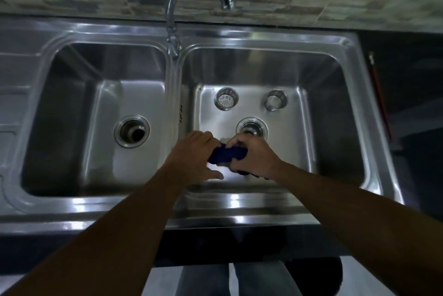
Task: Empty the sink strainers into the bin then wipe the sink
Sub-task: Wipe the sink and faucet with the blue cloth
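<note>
Closest to you, both forearms reach over the front rim of the steel sink (239,209) and meet above the right basin (335,151). Your left hand (191,154) has its fingers curled over one end of the dark blue cloth (226,153), with the thumb stretched out below. Your right hand (251,154) is closed round the other end. The cloth sits bunched between them, held above the basin floor rather than flat on it, and it looks as if you are wringing or folding it before wiping.

The first risk is in that grip. A tight wad wipes only a narrow strip, so you may leave streaks or miss the corners unless you open it out. If it is wet, twisting it here sends drips wherever it hangs; keep it over the basin, not the rim.

Just beyond your knuckles lies the right drain (251,127), open with no strainer seated. A trailing corner of cloth could catch in it, and any grit you push along could go straight down.

Farther back on the same basin floor stand the two strainers, the perforated strainer (226,99) on the left and the second strainer (275,99) apart to its right. A broad sweep could knock them over or send them skidding.

The left basin's drain (131,130) is open too, so the same caution applies there.
</note>
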Demonstrator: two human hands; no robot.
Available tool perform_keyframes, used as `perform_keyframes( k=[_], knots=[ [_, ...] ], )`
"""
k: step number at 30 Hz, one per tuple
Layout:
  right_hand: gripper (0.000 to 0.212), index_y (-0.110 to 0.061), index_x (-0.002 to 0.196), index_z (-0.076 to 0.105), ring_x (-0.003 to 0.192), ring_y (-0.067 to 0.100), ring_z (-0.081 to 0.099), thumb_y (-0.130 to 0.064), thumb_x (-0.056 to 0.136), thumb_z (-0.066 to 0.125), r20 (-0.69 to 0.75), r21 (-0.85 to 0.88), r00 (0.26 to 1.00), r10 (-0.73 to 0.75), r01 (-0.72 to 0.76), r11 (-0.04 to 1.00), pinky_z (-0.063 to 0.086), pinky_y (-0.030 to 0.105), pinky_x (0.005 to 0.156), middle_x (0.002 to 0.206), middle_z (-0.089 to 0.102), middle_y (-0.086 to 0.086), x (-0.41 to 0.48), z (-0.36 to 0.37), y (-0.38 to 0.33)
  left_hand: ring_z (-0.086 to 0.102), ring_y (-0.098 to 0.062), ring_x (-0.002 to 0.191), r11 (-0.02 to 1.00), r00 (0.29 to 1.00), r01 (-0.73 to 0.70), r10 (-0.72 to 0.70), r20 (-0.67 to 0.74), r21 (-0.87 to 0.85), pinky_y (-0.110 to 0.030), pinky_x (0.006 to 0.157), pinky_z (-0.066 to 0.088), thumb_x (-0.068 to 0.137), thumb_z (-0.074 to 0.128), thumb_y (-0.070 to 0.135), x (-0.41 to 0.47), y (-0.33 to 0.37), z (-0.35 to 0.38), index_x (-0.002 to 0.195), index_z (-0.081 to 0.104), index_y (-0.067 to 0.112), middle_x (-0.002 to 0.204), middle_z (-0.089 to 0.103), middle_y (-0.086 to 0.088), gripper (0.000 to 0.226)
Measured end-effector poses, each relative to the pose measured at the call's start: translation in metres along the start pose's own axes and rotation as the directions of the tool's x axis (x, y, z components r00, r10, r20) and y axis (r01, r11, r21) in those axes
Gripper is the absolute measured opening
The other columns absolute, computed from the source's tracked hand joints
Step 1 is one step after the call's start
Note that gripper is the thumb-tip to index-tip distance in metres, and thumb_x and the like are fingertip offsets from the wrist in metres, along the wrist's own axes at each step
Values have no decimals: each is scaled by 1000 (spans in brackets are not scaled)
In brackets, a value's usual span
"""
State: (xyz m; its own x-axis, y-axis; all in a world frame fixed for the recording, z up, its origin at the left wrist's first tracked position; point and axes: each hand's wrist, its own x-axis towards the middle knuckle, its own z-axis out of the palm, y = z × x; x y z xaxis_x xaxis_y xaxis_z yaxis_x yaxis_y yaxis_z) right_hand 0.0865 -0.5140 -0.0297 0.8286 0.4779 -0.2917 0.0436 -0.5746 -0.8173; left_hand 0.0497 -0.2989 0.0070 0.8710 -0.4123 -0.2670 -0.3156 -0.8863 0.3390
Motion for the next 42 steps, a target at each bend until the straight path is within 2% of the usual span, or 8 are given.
perform_keyframes(
  k=[5,10,19,25,30,35,39,42],
  knots=[
    [35,-36,99,67,74,9,73,-13,73,73,11,132,999,47,-48,990,59,21,64,88,74,-10,-26,-15,-21,59,-23,98,997,995,17,-11,95,-70,-37,89,49,98,58,34,2,23,-28,115,64,14,107,65,-6,27],
    [47,-42,109,50,80,-1,60,-52,72,77,49,-171,999,-11,20,985,47,16,67,93,60,-22,-58,-23,-27,62,-23,91,996,983,22,-6,183,-85,-41,84,53,99,52,27,10,56,-57,106,64,16,99,67,-4,17],
    [57,-17,136,49,102,28,61,-11,80,55,-84,-326,996,23,-49,944,51,37,86,122,61,10,-98,-82,1,64,-27,88,994,973,7,18,231,-106,-43,83,53,93,56,16,41,113,-73,113,66,22,101,68,-10,23],
    [40,-21,125,59,90,12,64,-10,87,57,-193,-264,981,10,-62,963,54,29,80,108,70,1,-140,-151,24,62,-24,97,996,976,-3,22,217,-88,-45,92,53,90,58,10,82,162,-85,104,69,25,108,65,-6,24],
    [30,-21,115,67,85,4,63,-15,86,63,-479,-191,875,-68,-29,981,54,25,80,99,71,-5,-181,-202,39,60,-24,88,995,993,-56,47,109,82,-37,77,50,84,54,3,124,232,-100,101,63,20,102,61,-6,26],
    [32,-28,119,64,92,0,58,-18,89,61,-723,-215,682,-112,-68,974,50,18,88,104,65,-10,-227,-250,65,67,-25,99,983,983,-183,183,-24,-24,-44,91,55,92,56,8,168,302,-105,110,69,24,103,70,-4,28],
    [37,-15,128,64,89,0,47,-16,91,62,-794,-388,544,-271,-111,915,35,5,84,103,55,0,-274,-270,90,53,-25,134,929,923,-368,360,-136,-41,-39,116,38,92,52,-7,190,340,-84,142,56,19,146,56,-8,57],
    [42,-12,129,63,92,14,52,-23,89,65,-711,-494,626,-320,-121,861,47,20,80,109,51,7,-306,-256,116,31,-20,150,898,898,-439,439,0,-46,-30,126,14,93,48,-10,198,356,-53,150,44,18,161,35,-6,64]
  ],
)
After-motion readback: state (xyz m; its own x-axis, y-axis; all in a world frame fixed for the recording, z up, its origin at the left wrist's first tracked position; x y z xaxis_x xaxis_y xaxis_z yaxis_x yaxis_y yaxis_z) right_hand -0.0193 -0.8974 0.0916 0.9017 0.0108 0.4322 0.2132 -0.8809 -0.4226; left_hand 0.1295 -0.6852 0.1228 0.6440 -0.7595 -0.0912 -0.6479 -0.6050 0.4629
